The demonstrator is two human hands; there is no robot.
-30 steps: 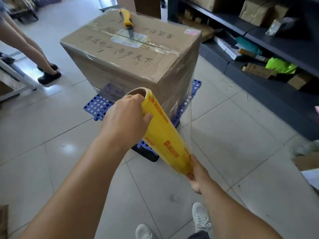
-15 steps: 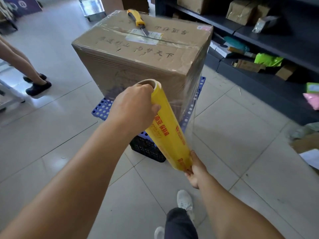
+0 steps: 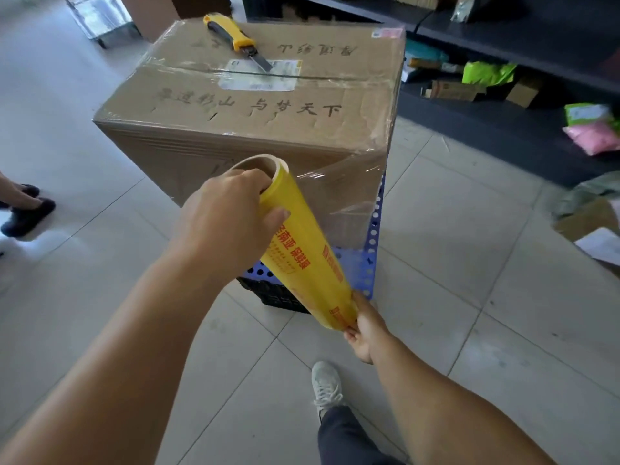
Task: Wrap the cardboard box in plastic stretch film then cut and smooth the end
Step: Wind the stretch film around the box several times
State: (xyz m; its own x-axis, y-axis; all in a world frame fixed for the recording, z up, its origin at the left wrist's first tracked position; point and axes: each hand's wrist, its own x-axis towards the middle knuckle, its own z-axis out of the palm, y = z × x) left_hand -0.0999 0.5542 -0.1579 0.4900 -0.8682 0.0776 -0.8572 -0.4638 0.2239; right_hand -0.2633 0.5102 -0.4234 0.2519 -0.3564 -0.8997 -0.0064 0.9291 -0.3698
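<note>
Roll (image 3: pixel 303 250) swung rightward round box (image 3: pixel 255 129); left hand (image 3: pixel 228 223), right hand (image 3: pixel 364 332) fingers clamped on ends

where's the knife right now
The yellow utility knife lies on top of the cardboard box, toward its far edge, blade tip over the white label.

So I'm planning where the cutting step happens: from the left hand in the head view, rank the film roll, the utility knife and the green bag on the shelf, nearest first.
1. Film roll: gripped at its upper end by the left hand.
2. Utility knife: beyond, lying on top of the cardboard box.
3. Green bag: farthest, on the dark shelf to the right, past the box.
</note>
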